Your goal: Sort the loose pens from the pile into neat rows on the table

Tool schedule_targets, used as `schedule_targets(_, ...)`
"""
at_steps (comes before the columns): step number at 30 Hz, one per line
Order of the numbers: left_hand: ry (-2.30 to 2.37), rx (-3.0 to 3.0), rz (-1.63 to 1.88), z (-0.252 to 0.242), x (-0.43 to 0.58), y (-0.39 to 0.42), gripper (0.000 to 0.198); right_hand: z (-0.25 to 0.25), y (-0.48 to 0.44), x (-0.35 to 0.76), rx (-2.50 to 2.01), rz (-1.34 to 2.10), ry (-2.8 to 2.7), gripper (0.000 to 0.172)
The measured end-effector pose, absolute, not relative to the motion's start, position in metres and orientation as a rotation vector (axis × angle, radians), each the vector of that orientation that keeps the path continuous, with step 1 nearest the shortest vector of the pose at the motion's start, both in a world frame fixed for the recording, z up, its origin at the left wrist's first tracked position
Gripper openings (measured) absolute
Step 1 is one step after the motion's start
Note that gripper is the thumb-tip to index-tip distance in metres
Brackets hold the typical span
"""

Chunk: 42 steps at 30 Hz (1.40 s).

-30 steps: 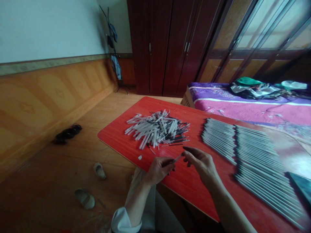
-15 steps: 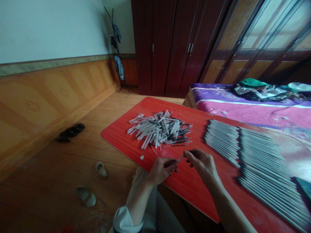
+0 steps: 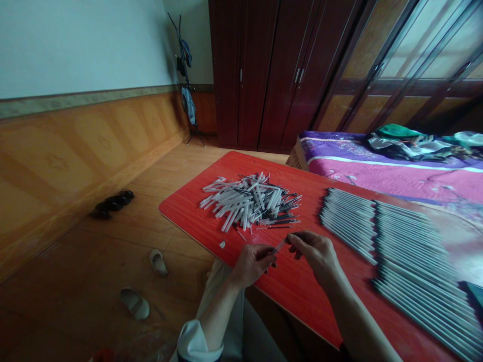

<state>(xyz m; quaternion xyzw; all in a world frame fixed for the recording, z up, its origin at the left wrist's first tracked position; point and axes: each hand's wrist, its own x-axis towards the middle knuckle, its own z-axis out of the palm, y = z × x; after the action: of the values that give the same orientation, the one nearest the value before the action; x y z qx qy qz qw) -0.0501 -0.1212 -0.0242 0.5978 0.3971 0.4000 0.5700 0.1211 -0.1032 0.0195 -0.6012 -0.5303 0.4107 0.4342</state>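
Over the near side of the red table (image 3: 298, 286), a thin whitish tube (image 3: 279, 247) spans the gap between my two hands. One end is pinched in the fingers of my left hand (image 3: 253, 264). My right hand (image 3: 314, 252) grips the other end between thumb and fingertips. Just beyond them lies a loose pile of pale tubes and thin dark sticks (image 3: 241, 203). To the right, pale rods with dark ends lie side by side in a shorter row (image 3: 347, 223) and a longer row (image 3: 418, 271).
A small white scrap (image 3: 222, 245) lies near the table's left edge. A dark flat object (image 3: 472, 296) sits at the far right. Beyond the table stand a bed (image 3: 354, 163), a dark red wardrobe (image 3: 260, 75) and a coat stand (image 3: 185, 70). Pale shoes (image 3: 135, 303) lie on the floor.
The view has shifted slightly, so the surroundings appear a little further right. Both hands keep their hold on the thin tube, with almost no movement.
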Motion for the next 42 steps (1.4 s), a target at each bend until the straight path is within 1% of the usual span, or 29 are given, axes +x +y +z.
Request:
schedule_targets(3,0.951,1.417,0.937,-0.026,-0.049,-0.121,0.024,0.018,-0.101,0.122,-1.545,0.986,-1.369,0.039)
schedule_targets(5,0.974,1.397,0.938,-0.028,-0.048,-0.121,0.025,0.021,-0.098,0.121,-1.604,0.882,-1.469,0.038)
schedule_targets(9,1.020,1.372,0.945,-0.028,-0.047,-0.120,0.022,0.043,-0.089,0.103,-1.675,0.379,-1.757,0.028)
schedule_targets(11,1.041,1.435,0.945,-0.025,-0.047,-0.120,0.021,0.054,-0.080,0.083,-1.535,0.217,-1.984,0.023)
schedule_targets(13,1.063,1.487,0.933,-0.022,-0.047,-0.120,0.021,0.058,-0.068,0.060,-1.350,0.129,-2.282,0.020)
schedule_targets(17,1.082,1.464,0.911,-0.024,-0.045,-0.119,0.020,0.045,-0.038,0.017,-1.118,-0.010,-2.836,0.022)
schedule_targets(20,1.039,1.405,0.946,-0.030,-0.043,-0.117,0.018,0.029,-0.021,0.001,-1.054,-0.149,-3.012,0.026)
schedule_targets(24,1.009,1.408,0.953,-0.033,-0.042,-0.117,0.018,0.017,-0.014,-0.005,-0.943,-0.308,-3.078,0.029)
schedule_targets(31,1.059,1.430,0.924,-0.032,-0.043,-0.117,0.020,0.010,-0.014,-0.006,-0.802,-0.419,-3.081,0.029)
schedule_targets(36,1.008,1.417,0.923,-0.037,-0.043,-0.116,0.022,0.007,-0.009,0.001,-0.759,-0.446,-3.023,0.030)
schedule_targets(39,1.004,1.407,0.928,-0.038,-0.043,-0.117,0.023,0.014,-0.007,0.006,-0.757,-0.380,-3.011,0.027)
schedule_targets(42,1.038,1.428,0.932,-0.036,-0.043,-0.117,0.023,0.034,-0.009,0.017,-0.938,-0.195,-2.890,0.020)
